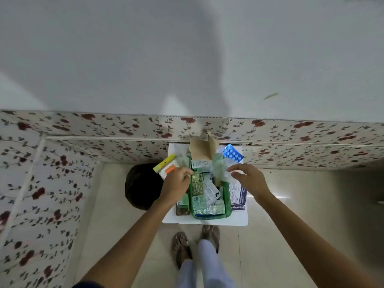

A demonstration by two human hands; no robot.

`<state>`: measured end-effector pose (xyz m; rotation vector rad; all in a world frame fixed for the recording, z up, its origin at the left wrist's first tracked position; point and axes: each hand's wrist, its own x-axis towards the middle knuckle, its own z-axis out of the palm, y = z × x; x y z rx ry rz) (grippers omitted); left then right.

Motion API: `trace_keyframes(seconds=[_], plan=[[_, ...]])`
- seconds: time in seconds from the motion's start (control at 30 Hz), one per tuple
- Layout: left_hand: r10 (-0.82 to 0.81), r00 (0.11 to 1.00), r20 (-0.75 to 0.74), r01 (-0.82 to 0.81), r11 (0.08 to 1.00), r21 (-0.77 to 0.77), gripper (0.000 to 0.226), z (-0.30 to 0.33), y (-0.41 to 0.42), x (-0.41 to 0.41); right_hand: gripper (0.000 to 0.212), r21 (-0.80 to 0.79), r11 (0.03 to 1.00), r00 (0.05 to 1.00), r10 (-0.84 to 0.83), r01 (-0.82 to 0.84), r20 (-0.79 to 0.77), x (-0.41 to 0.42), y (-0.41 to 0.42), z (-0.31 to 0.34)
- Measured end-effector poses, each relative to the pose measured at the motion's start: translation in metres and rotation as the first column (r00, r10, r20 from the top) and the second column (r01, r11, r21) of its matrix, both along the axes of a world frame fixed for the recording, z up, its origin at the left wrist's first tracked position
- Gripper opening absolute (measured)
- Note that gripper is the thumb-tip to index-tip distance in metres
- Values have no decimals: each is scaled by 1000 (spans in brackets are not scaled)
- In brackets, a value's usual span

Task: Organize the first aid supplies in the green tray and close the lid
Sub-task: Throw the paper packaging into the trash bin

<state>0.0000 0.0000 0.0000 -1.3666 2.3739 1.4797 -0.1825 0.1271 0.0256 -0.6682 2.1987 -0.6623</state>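
Observation:
The green tray [228,206] stands on a small white table [207,221], filled with blister strips and sachets. My left hand [176,183] hovers over the tray's left rim with its fingers curled; whether it grips anything I cannot tell. My right hand [247,177] pinches a crumpled clear plastic bag [220,167] above the tray's far right part. A blue blister pack [232,153] lies at the far right. A yellow tube [164,162] and an orange-and-white box [169,170] lie at the far left. A brown paper piece [202,148] stands behind the tray.
A printed leaflet [239,194] lies right of the tray, and a green box [182,204] rests left of it. A dark round bin [141,186] stands on the floor left of the table. Flowered wall panels run behind and to the left. My sandalled feet [195,244] are below.

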Motion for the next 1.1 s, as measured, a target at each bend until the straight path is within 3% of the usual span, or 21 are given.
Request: trace_keyframes(seconds=[0.07,0.17,0.27,0.33,0.43,0.57,0.63,0.73,0.8,0.87,0.93,1.03,1.1], plan=[[-89,996,29,93,985,-145,22,-13,-4,-10,16,7,989,974,143,-144,-174,-4,-9,-19],[-192,981,33,192,924,-330,16,-14,-6,-13,22,173,955,937,275,-240,-215,2,-14,-32],[-337,918,211,396,728,-560,21,-51,-8,-32,25,261,903,903,392,-341,-177,-10,-19,-63],[-372,864,340,504,646,-574,31,-74,-10,-46,26,123,938,923,341,-323,-175,-19,-20,-81],[-343,867,361,498,598,-628,37,-87,-17,-54,22,-39,981,957,176,-189,-229,-25,-14,-82],[-332,910,250,404,569,-716,31,-84,-33,-64,21,-151,987,966,15,-56,-259,-31,-14,-63],[-280,958,67,237,635,-736,28,-70,-41,-62,22,-208,978,976,-60,15,-208,-35,-21,-51],[-4,955,-296,-170,810,-560,28,-41,-46,-49,28,-330,939,983,-144,100,-112,-37,-37,-32],[283,864,-417,-440,826,-351,24,-21,-47,-32,26,-404,912,989,-118,73,-86,-29,-54,-19],[498,743,-447,-582,811,-63,23,-10,-50,-14,23,-448,893,991,-5,-54,-130,-15,-74,-9],[580,670,-463,-587,796,147,22,-7,-55,11,40,-437,863,963,178,-252,-203,10,-97,-6],[590,640,-493,-461,808,367,24,-9,-61,48,66,-326,758,819,468,-565,-332,54,-131,-17],[610,617,-497,-418,789,450,25,-13,-67,72,65,-268,680,728,599,-683,-335,86,-149,-30]])
